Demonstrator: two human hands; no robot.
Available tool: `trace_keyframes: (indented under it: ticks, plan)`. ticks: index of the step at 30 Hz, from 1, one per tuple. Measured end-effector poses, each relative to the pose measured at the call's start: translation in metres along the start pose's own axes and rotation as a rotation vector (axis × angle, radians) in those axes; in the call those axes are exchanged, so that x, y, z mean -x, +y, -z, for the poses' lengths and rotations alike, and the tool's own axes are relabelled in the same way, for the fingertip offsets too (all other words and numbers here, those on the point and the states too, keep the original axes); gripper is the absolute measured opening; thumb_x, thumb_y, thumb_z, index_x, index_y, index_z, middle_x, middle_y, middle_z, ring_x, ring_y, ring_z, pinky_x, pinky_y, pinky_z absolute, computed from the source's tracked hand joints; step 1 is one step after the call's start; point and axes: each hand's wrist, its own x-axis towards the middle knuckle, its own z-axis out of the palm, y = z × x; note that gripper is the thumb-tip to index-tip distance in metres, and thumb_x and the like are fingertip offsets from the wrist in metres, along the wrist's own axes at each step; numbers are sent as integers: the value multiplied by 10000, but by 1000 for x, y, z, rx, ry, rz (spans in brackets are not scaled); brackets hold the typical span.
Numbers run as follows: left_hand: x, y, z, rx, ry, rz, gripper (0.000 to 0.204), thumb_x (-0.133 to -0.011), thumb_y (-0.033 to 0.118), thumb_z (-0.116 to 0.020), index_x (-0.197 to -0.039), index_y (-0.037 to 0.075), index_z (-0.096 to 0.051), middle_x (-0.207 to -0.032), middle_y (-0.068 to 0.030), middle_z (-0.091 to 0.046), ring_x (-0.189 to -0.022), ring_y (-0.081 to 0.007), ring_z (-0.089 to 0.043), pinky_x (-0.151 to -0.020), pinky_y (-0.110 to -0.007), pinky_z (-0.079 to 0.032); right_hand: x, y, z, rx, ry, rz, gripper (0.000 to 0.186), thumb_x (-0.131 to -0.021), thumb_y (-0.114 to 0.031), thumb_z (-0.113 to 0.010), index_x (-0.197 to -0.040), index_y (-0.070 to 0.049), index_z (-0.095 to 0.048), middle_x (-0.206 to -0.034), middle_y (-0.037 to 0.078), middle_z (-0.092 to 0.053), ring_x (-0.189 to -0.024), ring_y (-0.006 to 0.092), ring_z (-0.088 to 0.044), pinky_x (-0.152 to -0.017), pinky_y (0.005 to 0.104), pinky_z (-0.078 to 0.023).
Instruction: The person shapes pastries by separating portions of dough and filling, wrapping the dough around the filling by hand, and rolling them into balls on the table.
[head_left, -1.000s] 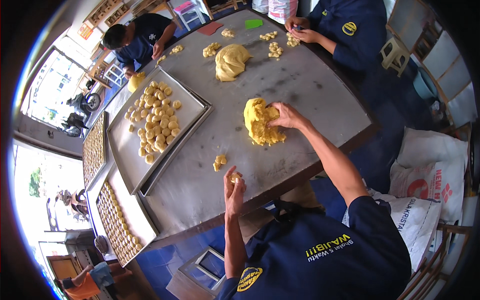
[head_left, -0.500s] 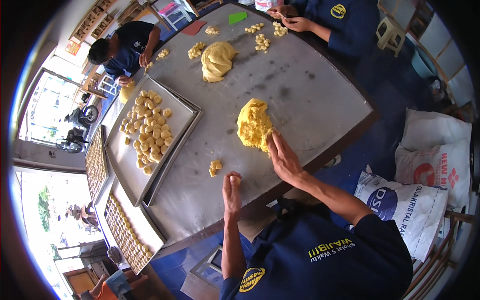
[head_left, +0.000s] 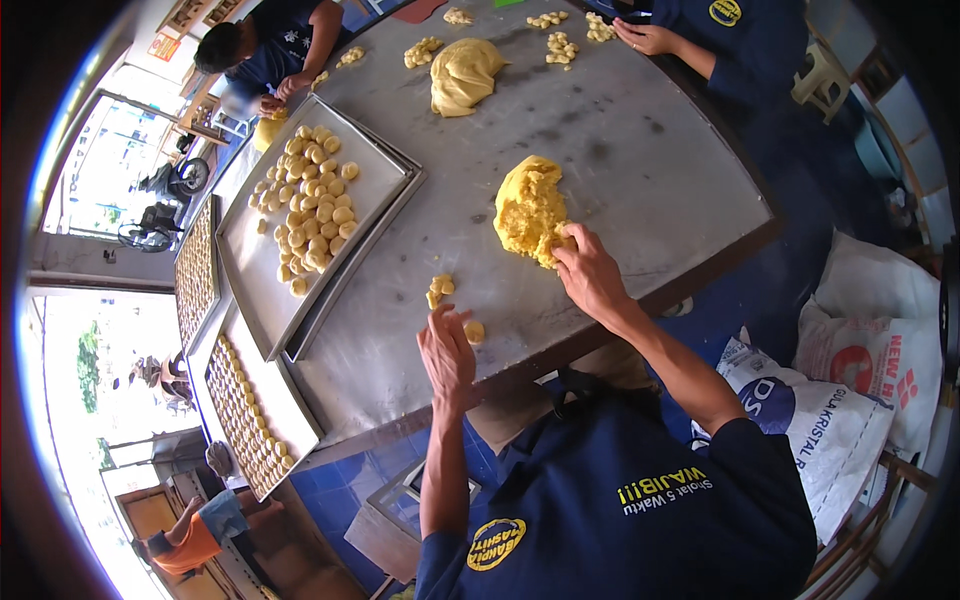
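My right hand [head_left: 592,278] has its fingers curled into the near edge of a crumbly yellow mound of filling [head_left: 528,208] on the metal table. My left hand [head_left: 446,352] reaches forward with its fingers out, its tips at a small cluster of pale dough pieces [head_left: 441,286]. Beside the thumb of that hand lies a round dough piece [head_left: 474,331]. Farther back sits a large smooth lump of dough [head_left: 467,76]. To the left, a metal tray [head_left: 372,165] holds a heap of round dough balls [head_left: 318,212].
Trays of small rounds in rows [head_left: 240,405] line the table's left edge. Two co-workers handle dough, one at the far left [head_left: 290,45], one at the far right [head_left: 690,40]. Small dough clusters [head_left: 562,47] lie near them. Large sacks [head_left: 800,420] stand at the right.
My left hand has moved forward to the dough cluster and its fingers have opened out. A round dough piece now shows beside it. The right hand's fingers have curled into the filling.
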Motion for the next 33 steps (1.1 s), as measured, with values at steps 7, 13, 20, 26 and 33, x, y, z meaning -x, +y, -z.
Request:
trace_keyframes:
  ticks: [7,13,20,26,33]
  plan:
    - [-50,-6,-30,-393,230,-120,159,-1004,247,-576,-1057,104,-621,-1031,-99,-582,-1056,-302,-516,-969,-491,-328,-10,3,16,-248,-84,-147,451,-850,-91,-776,-1274,-67,-624,-1257,159,-557,-1194,377,-576,-982,438,-532]
    - [-5,0,-5,-187,91,-79,216,-1007,232,-569,-1141,90,-663,-1168,-97,-624,-1142,-292,-506,-1013,-469,-327,-7,43,10,-194,-128,-106,741,-842,-156,-834,-1496,-37,-508,-1443,229,-575,-1292,376,-565,-1094,422,-475]
    - [26,-7,34,125,-11,156,403,-928,69,-698,-1323,85,-620,-1193,-137,-659,-1092,-282,-612,-890,-390,-513,-17,47,-2,-529,-93,-341,524,-815,-94,-820,-1310,-3,-676,-1307,217,-668,-1059,350,-703,-949,406,-554]
    - [-35,-35,47,-125,355,-116,408,-906,70,-710,-1297,46,-595,-1123,-168,-691,-1092,-315,-629,-917,-429,-519,1,12,-7,-149,-32,37,657,-885,-74,-714,-1478,52,-462,-1476,270,-479,-1319,463,-492,-1112,471,-433]
    - [-34,-41,13,160,142,143,241,-984,173,-679,-1211,90,-666,-1189,-200,-671,-1088,-333,-632,-986,-443,-497,4,32,-22,-30,-34,68,788,-798,-56,-807,-1494,24,-447,-1470,225,-477,-1319,429,-474,-1111,466,-436]
